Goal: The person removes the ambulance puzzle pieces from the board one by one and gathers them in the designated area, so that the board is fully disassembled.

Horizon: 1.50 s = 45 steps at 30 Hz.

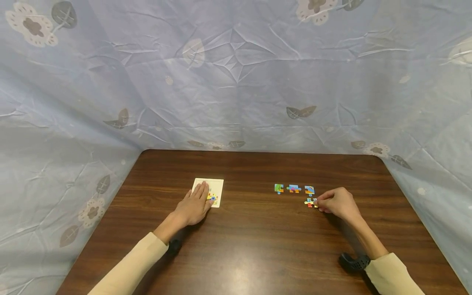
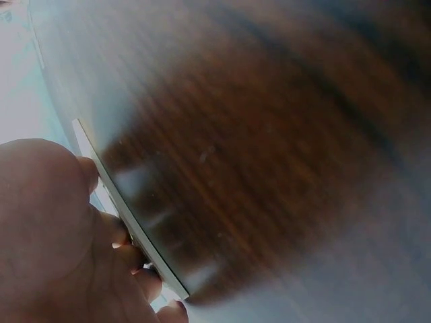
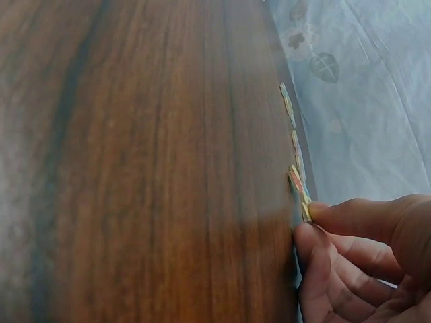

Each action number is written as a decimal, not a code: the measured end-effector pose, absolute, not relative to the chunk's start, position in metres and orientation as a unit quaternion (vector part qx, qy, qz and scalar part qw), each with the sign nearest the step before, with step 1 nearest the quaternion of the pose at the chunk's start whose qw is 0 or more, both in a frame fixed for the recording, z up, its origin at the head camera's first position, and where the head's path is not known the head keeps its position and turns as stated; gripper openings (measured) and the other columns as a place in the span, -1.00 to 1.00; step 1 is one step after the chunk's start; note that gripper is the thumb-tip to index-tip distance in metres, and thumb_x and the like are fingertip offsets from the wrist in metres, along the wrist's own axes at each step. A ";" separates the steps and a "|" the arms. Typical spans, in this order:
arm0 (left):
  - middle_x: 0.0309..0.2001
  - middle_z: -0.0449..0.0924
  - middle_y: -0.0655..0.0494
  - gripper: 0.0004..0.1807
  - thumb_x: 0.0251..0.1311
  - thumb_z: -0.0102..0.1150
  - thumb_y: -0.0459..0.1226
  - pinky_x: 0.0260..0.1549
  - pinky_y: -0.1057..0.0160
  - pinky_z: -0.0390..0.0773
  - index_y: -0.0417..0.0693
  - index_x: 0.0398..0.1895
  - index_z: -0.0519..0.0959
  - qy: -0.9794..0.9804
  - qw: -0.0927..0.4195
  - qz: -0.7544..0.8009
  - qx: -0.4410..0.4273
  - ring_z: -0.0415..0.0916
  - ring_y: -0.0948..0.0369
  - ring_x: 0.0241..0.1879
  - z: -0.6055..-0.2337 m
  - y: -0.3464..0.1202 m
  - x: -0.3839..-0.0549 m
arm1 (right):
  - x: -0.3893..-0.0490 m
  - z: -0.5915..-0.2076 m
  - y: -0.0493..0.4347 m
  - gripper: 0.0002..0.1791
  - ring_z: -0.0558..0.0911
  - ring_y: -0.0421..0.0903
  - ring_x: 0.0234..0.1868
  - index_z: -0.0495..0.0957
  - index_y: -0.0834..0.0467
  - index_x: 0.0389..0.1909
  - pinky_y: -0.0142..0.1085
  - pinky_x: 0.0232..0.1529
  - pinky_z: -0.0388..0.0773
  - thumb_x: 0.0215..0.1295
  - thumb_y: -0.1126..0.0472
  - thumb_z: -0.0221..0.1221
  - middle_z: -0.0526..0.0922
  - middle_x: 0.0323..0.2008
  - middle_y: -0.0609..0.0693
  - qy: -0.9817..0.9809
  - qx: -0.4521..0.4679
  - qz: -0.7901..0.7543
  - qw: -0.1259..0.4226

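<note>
My left hand [image 1: 193,205] lies flat with straight fingers on a square, white-rimmed puzzle board [image 1: 217,185]. A yellow printed patch with a blue spot shows beside the fingers; the rest of the board's face is covered. In the left wrist view the board's thin edge [image 2: 138,229] runs past the fingertips. On the right, my right hand [image 1: 341,203] pinches a small colourful jigsaw piece [image 1: 309,203] between thumb and finger, low over the table. The piece's near end [image 3: 306,210] shows at the thumb tip in the right wrist view.
Several jigsaw pieces lie in a row just beyond the pinched one: a green one [image 1: 279,188], a blue one [image 1: 294,189] and a blue-orange one [image 1: 309,190]. They rest on a dark wooden table [image 1: 239,233]. A pale floral curtain [image 1: 236,102] hangs behind and at both sides.
</note>
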<state>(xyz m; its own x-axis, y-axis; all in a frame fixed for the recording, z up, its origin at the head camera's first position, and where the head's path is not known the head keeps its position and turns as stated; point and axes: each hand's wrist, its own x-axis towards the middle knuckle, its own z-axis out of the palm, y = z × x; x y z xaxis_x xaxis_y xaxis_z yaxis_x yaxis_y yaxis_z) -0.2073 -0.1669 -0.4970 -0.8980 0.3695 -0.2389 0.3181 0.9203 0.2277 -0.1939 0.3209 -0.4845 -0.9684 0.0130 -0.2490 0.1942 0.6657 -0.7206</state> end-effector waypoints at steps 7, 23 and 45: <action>0.72 -0.27 -0.25 -0.21 0.71 -0.37 0.05 0.66 -0.30 -0.05 -0.32 0.69 -0.15 0.971 0.138 0.086 0.177 -0.24 -0.18 0.73 -0.497 -0.167 -0.207 | -0.199 -0.485 0.318 -0.86 0.78 -0.23 -0.45 0.81 0.28 -0.30 -0.39 -0.38 0.75 0.32 0.25 0.40 0.84 -0.46 0.02 0.908 0.058 -0.399 0.112; 0.72 -0.26 -0.26 -0.21 0.71 -0.37 0.05 0.66 -0.30 -0.05 -0.33 0.69 -0.16 0.971 0.134 0.082 0.178 -0.24 -0.19 0.72 -0.497 -0.166 -0.208 | -0.200 -0.483 0.316 -0.85 0.77 -0.22 -0.44 0.80 0.29 -0.30 -0.36 -0.39 0.76 0.34 0.26 0.39 0.83 -0.45 0.00 0.912 0.051 -0.391 0.112; 0.72 -0.27 -0.26 -0.21 0.71 -0.37 0.06 0.66 -0.29 -0.05 -0.32 0.69 -0.15 0.971 0.138 0.084 0.177 -0.24 -0.19 0.73 -0.496 -0.167 -0.205 | -0.206 -0.454 0.315 -0.74 0.82 -0.06 -0.30 0.75 0.36 -0.09 -0.21 -0.23 0.82 0.47 0.23 0.25 0.85 -0.25 0.20 0.898 0.021 -0.427 0.106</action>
